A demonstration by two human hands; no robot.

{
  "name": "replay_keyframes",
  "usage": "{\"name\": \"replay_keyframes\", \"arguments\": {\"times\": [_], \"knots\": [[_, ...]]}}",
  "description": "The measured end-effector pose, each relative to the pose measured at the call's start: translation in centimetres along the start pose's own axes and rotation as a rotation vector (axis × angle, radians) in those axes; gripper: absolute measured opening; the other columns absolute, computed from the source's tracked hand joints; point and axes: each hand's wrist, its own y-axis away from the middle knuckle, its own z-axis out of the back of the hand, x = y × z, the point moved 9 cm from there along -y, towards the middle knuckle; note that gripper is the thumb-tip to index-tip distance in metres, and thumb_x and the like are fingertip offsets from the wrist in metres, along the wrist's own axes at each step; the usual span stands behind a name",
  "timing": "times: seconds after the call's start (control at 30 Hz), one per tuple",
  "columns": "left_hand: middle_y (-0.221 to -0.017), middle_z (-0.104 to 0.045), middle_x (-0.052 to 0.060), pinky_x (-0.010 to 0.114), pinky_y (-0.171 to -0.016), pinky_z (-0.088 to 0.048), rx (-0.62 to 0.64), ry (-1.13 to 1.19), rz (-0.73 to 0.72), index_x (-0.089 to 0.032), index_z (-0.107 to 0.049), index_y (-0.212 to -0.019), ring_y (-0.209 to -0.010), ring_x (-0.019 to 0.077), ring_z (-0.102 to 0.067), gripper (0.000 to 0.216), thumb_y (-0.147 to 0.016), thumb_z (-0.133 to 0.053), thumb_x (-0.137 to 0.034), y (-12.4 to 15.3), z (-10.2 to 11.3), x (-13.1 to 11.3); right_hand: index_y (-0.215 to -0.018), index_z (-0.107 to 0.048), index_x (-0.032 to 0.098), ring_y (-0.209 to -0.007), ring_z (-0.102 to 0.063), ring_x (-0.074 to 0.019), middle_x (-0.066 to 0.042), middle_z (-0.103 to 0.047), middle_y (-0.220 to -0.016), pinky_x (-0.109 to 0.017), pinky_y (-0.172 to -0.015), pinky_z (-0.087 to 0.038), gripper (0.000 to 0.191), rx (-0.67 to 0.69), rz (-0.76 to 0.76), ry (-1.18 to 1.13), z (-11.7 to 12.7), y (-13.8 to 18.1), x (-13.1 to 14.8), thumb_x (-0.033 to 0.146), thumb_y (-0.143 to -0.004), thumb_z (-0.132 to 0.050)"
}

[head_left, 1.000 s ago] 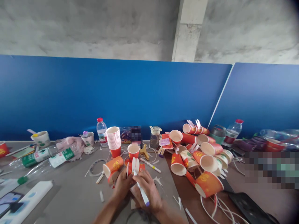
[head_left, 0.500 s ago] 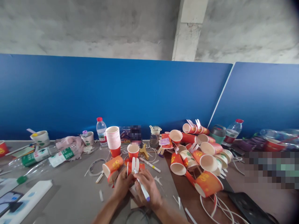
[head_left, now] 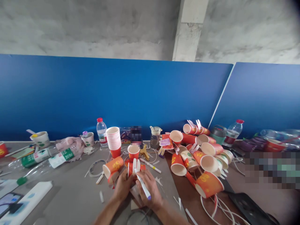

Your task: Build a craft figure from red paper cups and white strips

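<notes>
My left hand (head_left: pixel 123 185) is closed around a red paper cup (head_left: pixel 130 169) low in the middle of the view. White ear-shaped paper pieces (head_left: pixel 136 165) stand up from the cup. Pinched in my right hand (head_left: pixel 152 190) is a white marker (head_left: pixel 143 187) with a purple end, its tip at the base of the ears. Behind my hands stands another red paper cup (head_left: pixel 133 152), upright. An orange paper cup (head_left: pixel 113 166) lies on its side to the left, and a white pen with a yellow band (head_left: pixel 152 166) lies to the right.
A tall stack of paper cups (head_left: pixel 113 140) stands behind on the grey table (head_left: pixel 77 193). Many decorated cups (head_left: pixel 208 184) are heaped at the right. Water bottles (head_left: pixel 101 132) and a glass jar (head_left: pixel 155 137) line the blue partition (head_left: pixel 131 90). Paper scraps (head_left: pixel 101 197) lie about.
The marker and my right hand have shifted very slightly, with the tip still at the paper ears. My left hand keeps its hold on the cup.
</notes>
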Motion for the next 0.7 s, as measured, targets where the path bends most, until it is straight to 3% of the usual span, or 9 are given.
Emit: {"name": "replay_keyframes", "arguments": {"times": [0.1,0.3,0.7], "knots": [[-0.076,-0.081,0.005,0.044,-0.088,-0.071,0.007,0.041,0.002,-0.029,-0.078,-0.075,-0.09,0.036,-0.082,0.061,-0.061,-0.112,-0.078,0.01,-0.13,0.24,-0.162,-0.084,0.037,-0.104,-0.092,-0.037,-0.012,-0.095,-0.121,-0.05,-0.093,-0.082,0.04,0.008,-0.017,-0.021,-0.09,0.02,-0.27,0.023,-0.126,-0.073],[-0.081,-0.084,0.006,0.045,-0.089,-0.07,0.048,0.044,0.02,-0.026,-0.081,-0.081,-0.091,0.0338,-0.079,0.066,-0.061,-0.112,-0.081,-0.05,-0.49,0.44,-0.163,-0.084,0.035,-0.107,-0.092,-0.036,-0.013,-0.095,-0.122,-0.05,-0.096,-0.082,0.04,-0.005,-0.022,-0.012,-0.23,0.24,-0.55,0.026,-0.132,-0.061],[-0.081,-0.085,0.006,0.045,-0.086,-0.071,0.032,0.033,0.004,-0.026,-0.082,-0.077,-0.085,0.0317,-0.079,0.066,-0.059,-0.114,-0.08,-0.06,-0.13,-0.12,-0.161,-0.082,0.035,-0.107,-0.092,-0.0336,-0.011,-0.094,-0.121,-0.048,-0.096,-0.082,0.044,0.019,-0.023,0.039,0.06,-0.28,-0.05,0.017,-0.127,-0.061]]}}
